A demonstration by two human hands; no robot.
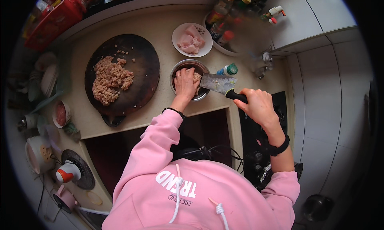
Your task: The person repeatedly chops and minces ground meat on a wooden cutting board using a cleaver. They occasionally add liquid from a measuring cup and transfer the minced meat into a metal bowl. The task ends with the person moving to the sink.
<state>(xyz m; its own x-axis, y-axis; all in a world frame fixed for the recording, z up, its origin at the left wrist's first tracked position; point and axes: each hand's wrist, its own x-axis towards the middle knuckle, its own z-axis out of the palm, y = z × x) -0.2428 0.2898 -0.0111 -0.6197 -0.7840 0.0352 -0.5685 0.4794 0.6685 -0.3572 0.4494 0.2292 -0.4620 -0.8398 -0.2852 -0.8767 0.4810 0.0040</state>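
My left hand (pixel 185 85) reaches down into a stainless steel bowl (pixel 177 63), its fingers over pale minced meat (pixel 196 77). The fingertips are partly hidden, so whether they grip the meat does not show. A cleaver (pixel 220 82) is in my right hand (pixel 258 105), held by its black handle. The wet blade, with small bits stuck to it, extends over the bowl's right rim. Left of the bowl, a heap of minced meat (pixel 109 80) lies on a dark round chopping board (pixel 144 77), with loose crumbs around it.
Behind the bowl stands a plate (pixel 177 49) of raw pale meat pieces (pixel 191 41). A green-capped shaker (pixel 231 69) is close to the blade. Sauce bottles (pixel 220 10) fill a tray at the back right. A black gas hob (pixel 264 146) lies right, a small meat bowl (pixel 61 114) left.
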